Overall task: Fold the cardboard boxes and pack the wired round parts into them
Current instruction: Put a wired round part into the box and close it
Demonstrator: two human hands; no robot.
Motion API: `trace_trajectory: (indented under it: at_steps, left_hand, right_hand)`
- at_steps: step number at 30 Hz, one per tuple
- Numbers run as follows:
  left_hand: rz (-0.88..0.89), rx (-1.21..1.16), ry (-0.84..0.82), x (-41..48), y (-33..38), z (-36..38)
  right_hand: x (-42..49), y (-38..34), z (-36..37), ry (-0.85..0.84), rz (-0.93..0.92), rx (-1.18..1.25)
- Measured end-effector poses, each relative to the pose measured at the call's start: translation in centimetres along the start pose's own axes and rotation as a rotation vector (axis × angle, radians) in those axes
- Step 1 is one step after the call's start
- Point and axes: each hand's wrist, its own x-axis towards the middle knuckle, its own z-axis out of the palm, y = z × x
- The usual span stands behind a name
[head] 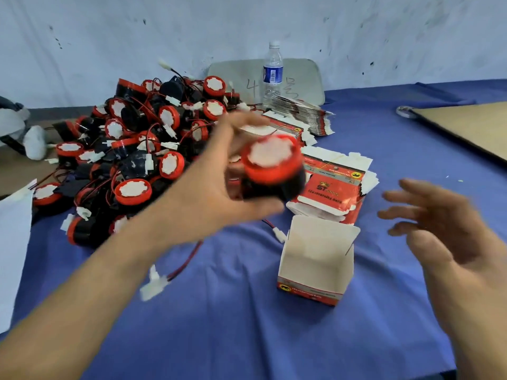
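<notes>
Evidently packing, the left hand [219, 185] grips a round part [271, 165] in the air near the open box [315, 264], the right hand [441, 231] spread empty beside it; next, lower part and wire [184, 260] inside.

The round part [271, 168] in my left hand [216, 187] has a glossy red plastic rim, a black plastic body and a rough, matt white filling on top. Its white connector [153, 283] looks like smooth plastic. The open box [315, 266] is thin card, plain and matt inside, printed red outside. The blue cloth [233, 338] beneath is matt and faintly creased. The bottle [272, 75] is clear, shiny plastic; the sheet [466, 127] is brown, matt cardboard.
</notes>
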Motion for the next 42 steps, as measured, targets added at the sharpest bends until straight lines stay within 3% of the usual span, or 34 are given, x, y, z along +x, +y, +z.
trace_trajectory:
  at_steps: [2, 5, 8, 10, 12, 17, 21, 26, 31, 37, 39, 42]
  left_hand:
    - [-0.062, 0.030, -0.142, -1.0, 0.3, 2.4]
    - [-0.085, 0.036, -0.160, -1.1, 0.2, 3.9]
    - [-0.135, -0.052, -0.163, -1.4, -0.2, 3.9]
    - [-0.168, 0.033, -0.184, -2.0, -0.6, 3.9]
    - [-0.172, 0.224, -0.165, -2.3, -1.0, 3.4]
    - [0.058, 0.863, -0.226, -2.0, -0.4, 1.6]
    - [0.039, 1.230, -0.251, -1.6, -0.4, 2.9]
    - [0.107, 1.292, -0.436, -0.3, -1.6, 5.9]
    - [0.294, 1.324, -0.402, 0.0, -1.1, 5.9]
    - [0.107, 1.398, -0.479, 1.3, 0.1, 4.5]
    - [0.039, 1.295, -0.466, 2.1, 1.4, 2.5]
    - [0.015, 0.917, -0.404, 2.1, 2.3, 2.0]
  right_hand:
    - [0.9, -2.0, 1.6, -0.162, -0.042, 0.017]
    - [1.9, -2.9, 2.7, -0.361, -0.073, -0.137]
    - [2.1, -2.9, 2.2, -0.448, -0.048, -0.253]
    - [1.7, -2.5, 1.8, -0.457, -0.021, -0.345]
    - [1.2, -1.9, 1.8, -0.433, -0.012, -0.463]
    - [0.2, -1.0, 2.2, -0.464, 0.040, -0.757]
    - [-0.5, -0.5, 2.7, -0.531, 0.046, -0.975]
    - [-0.8, -0.2, 2.6, -0.631, 0.075, -1.074]
    - [-0.8, 0.1, 2.4, -0.710, 0.081, -0.950]
    - [-0.8, 0.5, 2.8, -0.740, 0.059, -1.038]
    - [-0.5, 0.4, 3.1, -0.753, 0.068, -1.070]
    - [-0.3, 0.5, 3.3, -0.743, 0.067, -1.090]
